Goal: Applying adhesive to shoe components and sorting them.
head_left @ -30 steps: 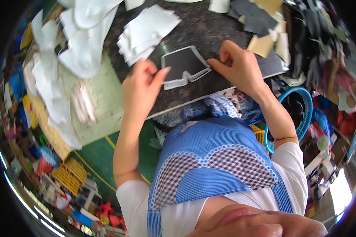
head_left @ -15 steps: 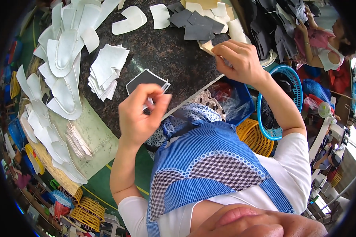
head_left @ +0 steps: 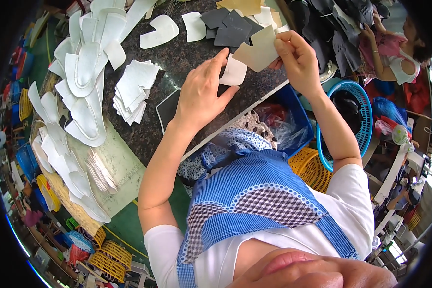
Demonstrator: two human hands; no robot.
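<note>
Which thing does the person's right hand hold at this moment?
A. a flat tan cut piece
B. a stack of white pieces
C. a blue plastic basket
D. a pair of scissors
A: the right hand pinches a flat tan cut piece by its edge above the dark table, while the left hand reaches toward a small white piece beside it.

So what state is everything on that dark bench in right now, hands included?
right hand: raised, pinching a tan cut piece.
tan cut piece: held up off the bench.
left hand: open, fingers spread, touching a white cut piece.
white cut piece: lying flat.
dark panel with pale edge: flat, partly under the left hand.
stack of white pieces: loosely piled.
blue basket: upright beside the bench.
</note>
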